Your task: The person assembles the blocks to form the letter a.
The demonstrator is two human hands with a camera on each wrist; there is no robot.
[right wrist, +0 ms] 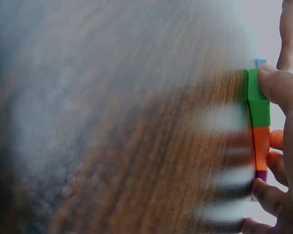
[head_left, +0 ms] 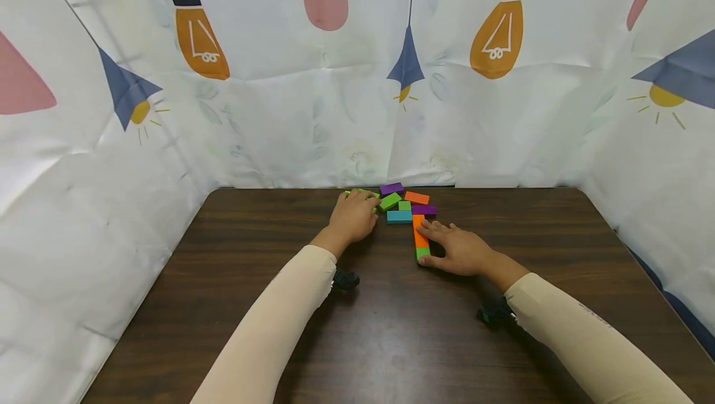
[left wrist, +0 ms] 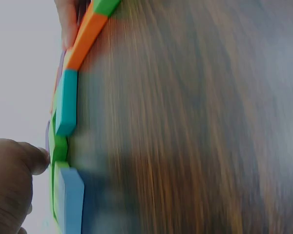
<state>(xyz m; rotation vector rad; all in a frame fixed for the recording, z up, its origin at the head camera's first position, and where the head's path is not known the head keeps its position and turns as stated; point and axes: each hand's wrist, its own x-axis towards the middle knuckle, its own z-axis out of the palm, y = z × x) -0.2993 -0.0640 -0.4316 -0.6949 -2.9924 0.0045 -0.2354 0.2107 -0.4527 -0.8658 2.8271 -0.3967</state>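
Note:
My left hand [head_left: 354, 215] lies over several green blocks near the table's back edge, its fingers loosely spread. In the left wrist view its thumb reaches a green block [left wrist: 58, 146], and a blue block [left wrist: 74, 200] lies just below the hand. My right hand [head_left: 460, 250] rests beside a row made of an orange block [head_left: 421, 233] and a green block [head_left: 423, 254]. Its thumb touches the green end, while its extended fingers lie along the orange part. A teal block [head_left: 399, 217] meets the row's far end on the left.
Behind the teal block sit a small green block [head_left: 404, 205] and a purple block [head_left: 426, 210]. Farther back are a tilted green block [head_left: 390, 201], an orange block [head_left: 416, 198] and another purple block [head_left: 391, 188]. A printed curtain [head_left: 268, 125] hangs behind the dark wooden table [head_left: 380, 342].

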